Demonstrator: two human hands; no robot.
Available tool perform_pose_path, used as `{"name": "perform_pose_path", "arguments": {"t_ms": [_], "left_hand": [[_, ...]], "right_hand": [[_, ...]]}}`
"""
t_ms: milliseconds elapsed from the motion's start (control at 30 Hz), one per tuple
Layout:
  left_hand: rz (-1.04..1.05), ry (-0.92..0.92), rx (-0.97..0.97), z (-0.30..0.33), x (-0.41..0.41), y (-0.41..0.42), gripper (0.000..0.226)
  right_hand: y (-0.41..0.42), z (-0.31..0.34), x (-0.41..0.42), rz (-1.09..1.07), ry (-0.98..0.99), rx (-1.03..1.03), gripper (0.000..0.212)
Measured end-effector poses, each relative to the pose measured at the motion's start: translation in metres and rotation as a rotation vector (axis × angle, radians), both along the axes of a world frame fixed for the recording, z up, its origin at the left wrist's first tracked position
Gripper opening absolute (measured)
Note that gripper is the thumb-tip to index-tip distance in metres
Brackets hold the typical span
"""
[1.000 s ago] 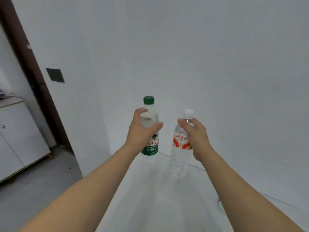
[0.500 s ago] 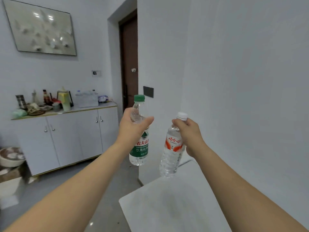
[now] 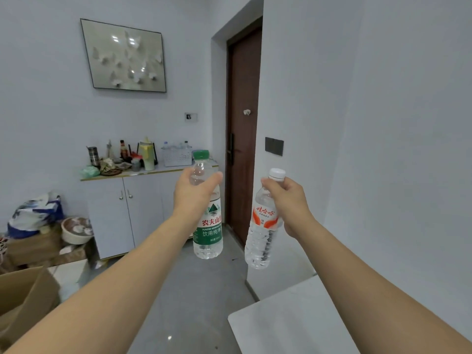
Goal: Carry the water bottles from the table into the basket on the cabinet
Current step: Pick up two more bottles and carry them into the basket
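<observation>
My left hand grips the upper part of a clear bottle with a green cap and green label, held upright in the air. My right hand holds a clear bottle with a white cap and orange-red label by its neck, tilted slightly, bottom toward the left. Both bottles hang over the floor, left of the white table. Across the room a white slotted basket, with bottle caps showing above its rim, stands on the right part of the white cabinet.
The cabinet top carries a yellow jug, a metal cup, sauce bottles and a green bag. A dark brown door is right of the cabinet. Cardboard boxes, a bowl and bags crowd the floor at left. Grey floor runs between me and the cabinet.
The view has swung left from the table and wall toward the cabinet. Both hands kept their bottles, now off the table and over the floor, and the cabinet looks nearer.
</observation>
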State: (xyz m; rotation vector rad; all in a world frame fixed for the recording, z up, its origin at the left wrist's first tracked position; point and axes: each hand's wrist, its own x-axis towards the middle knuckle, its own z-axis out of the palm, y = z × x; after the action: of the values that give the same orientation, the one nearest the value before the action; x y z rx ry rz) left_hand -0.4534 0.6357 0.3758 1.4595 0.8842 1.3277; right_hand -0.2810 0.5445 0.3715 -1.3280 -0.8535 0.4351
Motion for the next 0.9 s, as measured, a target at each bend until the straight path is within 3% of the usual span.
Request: {"name": "perform_pose_path", "arguments": {"t_ms": [100, 233, 400, 500, 633, 767, 900], "left_hand": [[-0.020, 0.037, 0.021, 0.003, -0.004, 0.024, 0.054], [-0.039, 0.082, 0.067, 0.004, 0.005, 0.061, 0.029], [-0.063, 0.057, 0.046, 0.001, 0.028, 0.123, 0.058], [-0.085, 0.040, 0.067, -0.001, 0.044, 0.168, 0.045], [-0.062, 0.057, 0.119, 0.004, 0.068, 0.234, 0.061], [-0.071, 0.123, 0.171, 0.017, 0.088, 0.303, 0.041], [-0.046, 0.151, 0.224, 0.026, 0.098, 0.372, 0.035]], "right_hand": [[0.023, -0.002, -0.005, 0.002, -0.001, -0.005, 0.013], [0.059, -0.007, -0.002, -0.016, -0.013, -0.033, 0.009], [0.120, -0.011, 0.014, -0.016, -0.023, -0.063, 0.015], [0.169, -0.016, 0.027, -0.011, -0.031, -0.057, 0.015], [0.241, -0.017, 0.045, 0.010, -0.064, -0.023, 0.016], [0.308, -0.003, 0.061, 0.034, -0.044, 0.016, 0.022], [0.374, 0.004, 0.073, 0.045, -0.006, 0.032, 0.023]]}}
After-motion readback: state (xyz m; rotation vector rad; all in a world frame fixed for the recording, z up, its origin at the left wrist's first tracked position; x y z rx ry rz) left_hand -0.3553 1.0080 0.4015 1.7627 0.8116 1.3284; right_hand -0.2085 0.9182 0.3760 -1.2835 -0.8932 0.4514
